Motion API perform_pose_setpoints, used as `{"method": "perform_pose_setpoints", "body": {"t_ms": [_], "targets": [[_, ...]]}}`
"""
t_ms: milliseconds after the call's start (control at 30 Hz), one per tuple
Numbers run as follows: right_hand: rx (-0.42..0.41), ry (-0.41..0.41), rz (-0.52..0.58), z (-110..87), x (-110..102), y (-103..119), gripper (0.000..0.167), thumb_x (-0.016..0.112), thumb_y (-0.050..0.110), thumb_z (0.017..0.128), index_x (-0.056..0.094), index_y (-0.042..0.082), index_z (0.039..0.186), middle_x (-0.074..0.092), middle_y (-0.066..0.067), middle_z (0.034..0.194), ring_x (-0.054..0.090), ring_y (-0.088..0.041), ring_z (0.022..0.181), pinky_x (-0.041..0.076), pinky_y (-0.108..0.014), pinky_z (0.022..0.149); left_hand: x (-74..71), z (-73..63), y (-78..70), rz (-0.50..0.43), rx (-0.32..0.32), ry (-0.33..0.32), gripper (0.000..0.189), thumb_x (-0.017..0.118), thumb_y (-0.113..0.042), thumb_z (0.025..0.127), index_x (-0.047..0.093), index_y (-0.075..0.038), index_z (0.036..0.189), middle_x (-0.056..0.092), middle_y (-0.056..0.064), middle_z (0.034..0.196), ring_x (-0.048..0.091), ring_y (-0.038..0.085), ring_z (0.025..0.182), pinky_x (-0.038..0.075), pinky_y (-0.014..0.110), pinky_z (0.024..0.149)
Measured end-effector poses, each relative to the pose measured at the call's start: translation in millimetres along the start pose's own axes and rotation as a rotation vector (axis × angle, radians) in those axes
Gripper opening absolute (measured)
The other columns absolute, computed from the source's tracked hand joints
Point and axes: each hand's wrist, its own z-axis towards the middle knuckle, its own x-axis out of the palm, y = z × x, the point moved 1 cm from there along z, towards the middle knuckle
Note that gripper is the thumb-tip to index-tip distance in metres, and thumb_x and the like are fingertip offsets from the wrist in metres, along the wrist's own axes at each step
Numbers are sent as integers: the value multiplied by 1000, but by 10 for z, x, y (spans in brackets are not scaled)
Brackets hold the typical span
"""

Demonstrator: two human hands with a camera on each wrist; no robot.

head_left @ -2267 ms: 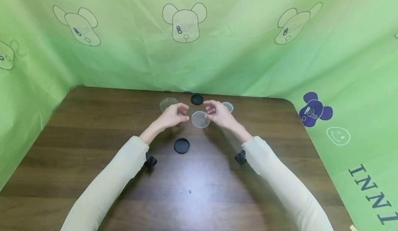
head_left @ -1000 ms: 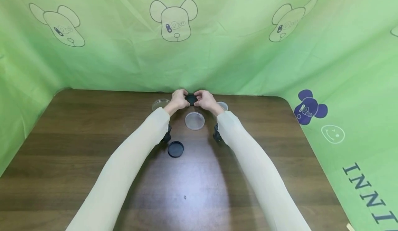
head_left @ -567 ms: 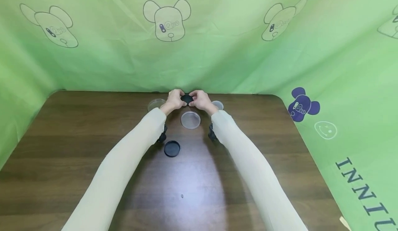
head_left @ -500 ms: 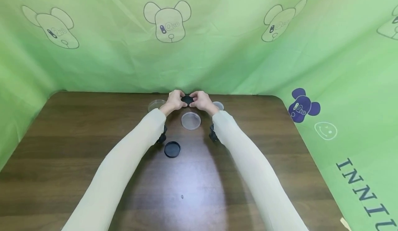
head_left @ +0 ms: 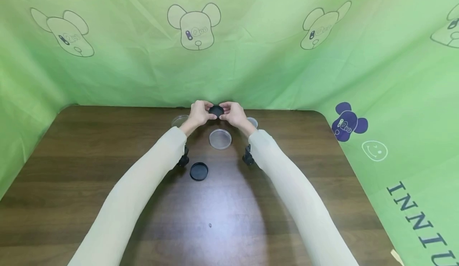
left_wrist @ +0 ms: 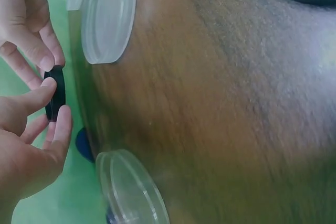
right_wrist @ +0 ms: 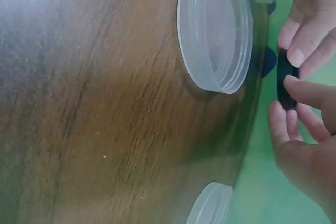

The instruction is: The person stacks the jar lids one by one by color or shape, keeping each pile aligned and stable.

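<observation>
At the table's far edge, both hands hold a black round lid (head_left: 216,112) between them, raised off the tabletop. My left hand (head_left: 199,112) pinches its left side with thumb and fingers. On the other side, the thumb and fingers of my right hand (head_left: 233,114) pinch the rim. Both wrist views show the lid (left_wrist: 55,94) edge-on, with the fingertips of the two hands close together on it. A clear round shallow dish (head_left: 220,139) lies just in front of the hands. Nearer me sits a second black round lid (head_left: 199,171), its raised rim facing up.
Partly hidden behind my left hand is a clear round dish (head_left: 179,120); a smaller clear one (head_left: 252,122) lies beyond my right wrist. The brown wooden table (head_left: 287,186) ends at a green printed curtain (head_left: 251,59) at the back and sides.
Both hands moved from beside the clear dish to the black lid at the back and took hold of it. In the last half second they have lifted it slightly off the table.
</observation>
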Motion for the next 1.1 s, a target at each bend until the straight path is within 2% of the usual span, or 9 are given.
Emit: {"method": "perform_pose_setpoints", "body": {"t_ms": [233,700,867,1100], "targets": [[-9,5,63,-166,-8,77,47,68,-6,85,56,-3,130,59,-19,125,60,-29,108,50,-30,90,-78,-137,-17,-43,32,10,43,79,-5,79,65,3,119,66,18,108,64,27,98,51,31,87],[-54,-21,42,-474,140,239,49,70,-8,82,58,0,129,61,-20,118,62,-31,105,51,-33,89,-190,-518,33,-68,69,8,45,77,-2,80,62,1,122,65,17,113,64,28,100,52,34,86],[-76,-28,53,-625,190,271,50,71,-8,80,59,0,128,62,-20,116,63,-31,103,51,-32,88,-209,-690,48,-81,78,-6,46,78,0,78,62,2,122,66,18,113,64,28,99,52,33,86],[-98,-55,82,-962,266,285,51,73,-9,76,61,-1,125,62,-21,114,64,-31,97,54,-31,83,-211,-1009,51,-91,103,11,47,79,-1,77,63,2,121,66,17,110,64,27,96,53,32,84]]}}
